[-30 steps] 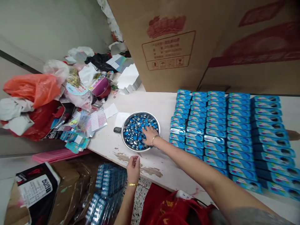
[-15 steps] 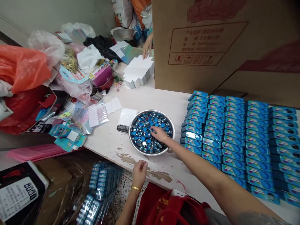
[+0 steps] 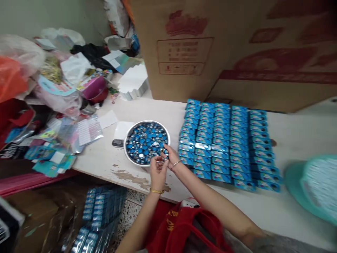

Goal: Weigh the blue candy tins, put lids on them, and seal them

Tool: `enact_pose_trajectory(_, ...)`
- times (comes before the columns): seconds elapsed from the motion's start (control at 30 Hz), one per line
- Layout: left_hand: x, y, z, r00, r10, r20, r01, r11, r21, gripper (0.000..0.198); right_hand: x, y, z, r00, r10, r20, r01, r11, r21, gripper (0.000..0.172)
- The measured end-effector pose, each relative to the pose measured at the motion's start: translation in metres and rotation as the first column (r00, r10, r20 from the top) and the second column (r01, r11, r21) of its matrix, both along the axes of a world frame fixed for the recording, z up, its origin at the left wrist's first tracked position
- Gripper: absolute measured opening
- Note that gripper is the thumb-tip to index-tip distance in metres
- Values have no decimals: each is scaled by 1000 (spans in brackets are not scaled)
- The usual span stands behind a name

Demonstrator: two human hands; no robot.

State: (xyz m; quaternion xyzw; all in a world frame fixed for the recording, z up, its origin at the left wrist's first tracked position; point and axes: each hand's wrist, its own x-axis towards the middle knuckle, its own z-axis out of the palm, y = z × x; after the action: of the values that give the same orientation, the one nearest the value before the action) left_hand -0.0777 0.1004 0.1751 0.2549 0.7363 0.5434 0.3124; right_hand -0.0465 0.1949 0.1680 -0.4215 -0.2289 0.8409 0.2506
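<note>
Both hands meet just past the near rim of the round steel bowl [image 3: 124,147], which sits on the white table [image 3: 105,163] and is heaped with small blue-and-silver round caps [image 3: 143,140]. The right hand [image 3: 170,156] pinches one cap between thumb and forefinger. The left hand [image 3: 158,171] curls its fingers [image 3: 157,160] close against it; whether they grip anything I cannot tell. Rows of flat blue boxes [image 3: 223,140] lie just right of the bowl, before a tall brown cardboard carton [image 3: 184,52]. The step looks like passing or fitting a picked cap between the hands. Whatever follows calls for a steady pinch and careful alignment.
</note>
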Motion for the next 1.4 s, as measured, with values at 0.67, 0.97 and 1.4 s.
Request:
enact_pose_trajectory(0.67,304,89,11,587,-749,-308,643,662,-385,20,449,31,16,904,-425,48,426,882,-203,36)
enact_pose_trajectory(0.97,332,135,-7,488,-839,-243,488,492,-721,12,492,19,-7,978,-203,-41,187,952,-241,45)
enact_pose_trajectory(1.4,328,165,-7,337,-938,-81,310,191,-931,26,494,36,-18,981,-167,-96,137,955,-265,49)
